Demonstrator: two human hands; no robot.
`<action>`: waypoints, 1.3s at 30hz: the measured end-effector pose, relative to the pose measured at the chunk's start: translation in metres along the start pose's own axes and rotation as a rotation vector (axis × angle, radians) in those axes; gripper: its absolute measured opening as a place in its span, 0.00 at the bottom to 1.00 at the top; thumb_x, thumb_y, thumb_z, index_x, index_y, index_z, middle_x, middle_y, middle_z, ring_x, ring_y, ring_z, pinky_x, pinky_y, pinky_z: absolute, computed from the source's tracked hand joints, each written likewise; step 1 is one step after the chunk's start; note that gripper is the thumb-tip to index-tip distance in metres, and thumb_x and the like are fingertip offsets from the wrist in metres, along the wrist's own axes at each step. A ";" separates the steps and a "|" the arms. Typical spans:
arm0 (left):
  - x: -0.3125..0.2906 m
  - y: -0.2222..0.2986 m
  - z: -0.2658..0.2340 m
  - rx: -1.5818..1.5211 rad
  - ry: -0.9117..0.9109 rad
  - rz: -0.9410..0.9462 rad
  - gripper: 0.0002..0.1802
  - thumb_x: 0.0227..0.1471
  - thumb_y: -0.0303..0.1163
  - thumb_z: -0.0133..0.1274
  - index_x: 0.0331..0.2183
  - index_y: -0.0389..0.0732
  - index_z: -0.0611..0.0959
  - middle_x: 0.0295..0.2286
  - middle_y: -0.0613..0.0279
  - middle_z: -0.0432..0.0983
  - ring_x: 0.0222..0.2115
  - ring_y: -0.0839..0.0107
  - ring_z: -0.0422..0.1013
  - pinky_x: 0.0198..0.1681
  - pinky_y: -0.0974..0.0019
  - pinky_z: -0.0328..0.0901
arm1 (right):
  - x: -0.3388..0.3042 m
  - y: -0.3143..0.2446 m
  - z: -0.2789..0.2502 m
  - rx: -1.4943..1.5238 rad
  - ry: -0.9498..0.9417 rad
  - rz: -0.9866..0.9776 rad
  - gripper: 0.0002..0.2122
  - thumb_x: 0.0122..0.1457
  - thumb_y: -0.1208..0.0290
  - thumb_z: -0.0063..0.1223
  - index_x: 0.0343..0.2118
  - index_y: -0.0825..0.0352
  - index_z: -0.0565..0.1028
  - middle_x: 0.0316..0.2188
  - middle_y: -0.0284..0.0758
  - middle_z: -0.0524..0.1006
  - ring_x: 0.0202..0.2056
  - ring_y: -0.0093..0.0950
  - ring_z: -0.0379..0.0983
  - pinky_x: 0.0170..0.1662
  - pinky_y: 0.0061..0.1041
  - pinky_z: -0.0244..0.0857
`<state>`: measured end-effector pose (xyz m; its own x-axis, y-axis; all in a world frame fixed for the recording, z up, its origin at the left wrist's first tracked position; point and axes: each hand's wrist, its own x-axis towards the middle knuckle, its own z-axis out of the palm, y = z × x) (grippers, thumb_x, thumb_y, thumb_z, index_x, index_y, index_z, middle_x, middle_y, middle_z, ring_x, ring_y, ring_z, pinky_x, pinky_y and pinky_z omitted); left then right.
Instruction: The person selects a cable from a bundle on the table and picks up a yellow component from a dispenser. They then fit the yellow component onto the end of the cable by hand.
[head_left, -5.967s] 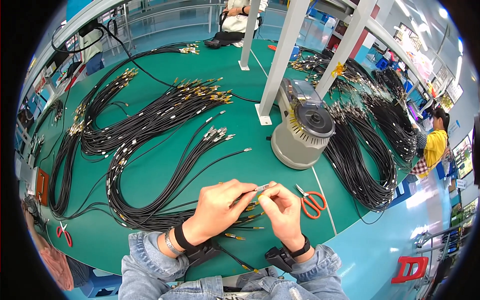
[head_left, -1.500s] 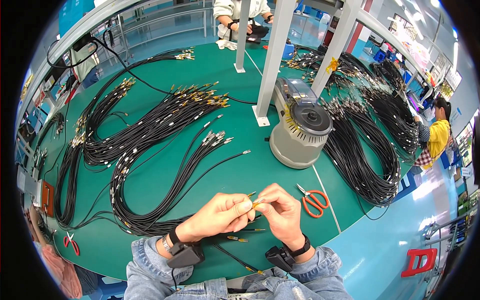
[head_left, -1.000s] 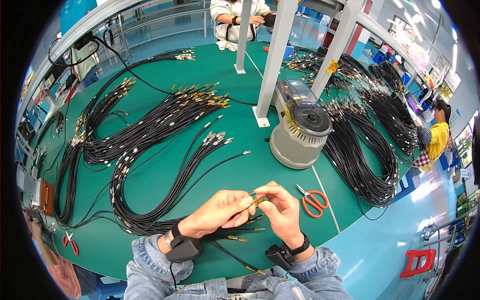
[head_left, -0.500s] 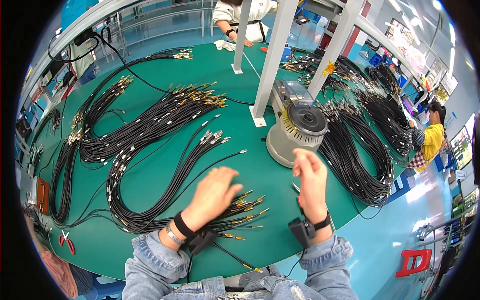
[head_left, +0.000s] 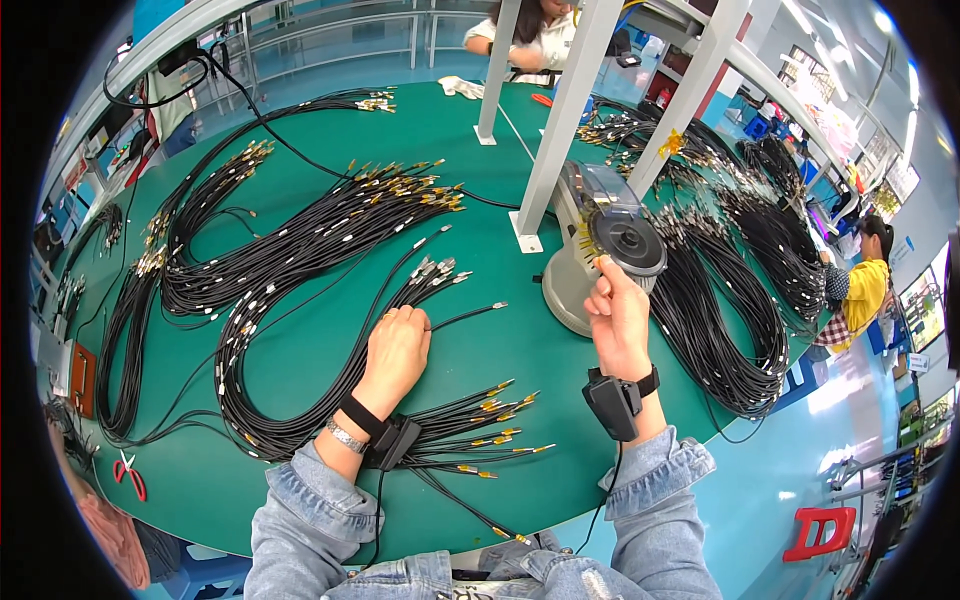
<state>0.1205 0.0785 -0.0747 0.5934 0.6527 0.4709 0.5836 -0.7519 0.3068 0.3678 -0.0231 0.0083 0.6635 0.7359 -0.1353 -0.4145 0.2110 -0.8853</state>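
Observation:
My left hand [head_left: 397, 352] is closed over a black cable [head_left: 462, 318], whose metal-tipped end sticks out to its right. Under and beside this hand runs a curved bundle of black cables [head_left: 330, 385] with silver connectors. My right hand [head_left: 620, 318] pinches at the near rim of a grey rounded machine [head_left: 568, 300]. Thin yellow pieces stand around the machine's dark disc [head_left: 627, 238]. Whatever lies between the right fingertips is too small to make out. Below the left hand, yellow-marked cable ends [head_left: 490, 435] fan out on the green table [head_left: 510, 365].
Larger black cable bundles lie at left [head_left: 310, 240] and right [head_left: 715, 320]. Grey metal posts [head_left: 570, 110] rise behind the machine. Red-handled scissors [head_left: 130, 478] lie at the left front. A person [head_left: 530, 45] is across the table; another in yellow [head_left: 865, 275] stands at right.
My left hand has moved left and down onto the cables and closed. My right hand has risen to the machine's rim, its fingers pinched there. The view has shifted slightly.

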 end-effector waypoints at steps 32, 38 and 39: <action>0.012 0.114 -0.056 -0.593 -0.006 0.211 0.07 0.42 0.27 0.60 0.28 0.42 0.81 0.19 0.64 0.72 0.15 0.71 0.67 0.17 0.69 0.60 | -0.116 0.025 -0.020 -0.137 -0.429 -0.336 0.03 0.53 0.79 0.46 0.25 0.70 0.68 0.24 0.35 0.68 0.29 0.24 0.62 0.38 0.24 0.57; 0.004 0.115 -0.057 -0.573 0.065 0.166 0.06 0.41 0.25 0.60 0.27 0.40 0.81 0.17 0.64 0.72 0.14 0.72 0.66 0.16 0.70 0.59 | -0.123 0.029 -0.016 -0.225 -0.372 -0.270 0.02 0.52 0.81 0.47 0.25 0.71 0.69 0.25 0.33 0.69 0.28 0.20 0.63 0.34 0.18 0.57; 0.002 0.115 -0.055 -0.578 0.080 0.171 0.07 0.41 0.24 0.59 0.28 0.40 0.80 0.17 0.64 0.72 0.13 0.72 0.66 0.15 0.70 0.59 | -0.123 0.029 -0.016 -0.238 -0.362 -0.244 0.02 0.52 0.81 0.47 0.25 0.71 0.69 0.25 0.32 0.69 0.28 0.19 0.63 0.33 0.17 0.57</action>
<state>0.1582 -0.0122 0.0074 0.5956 0.5263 0.6069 0.0750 -0.7886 0.6103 0.2841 -0.1177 -0.0080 0.4468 0.8686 0.2143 -0.0922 0.2830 -0.9547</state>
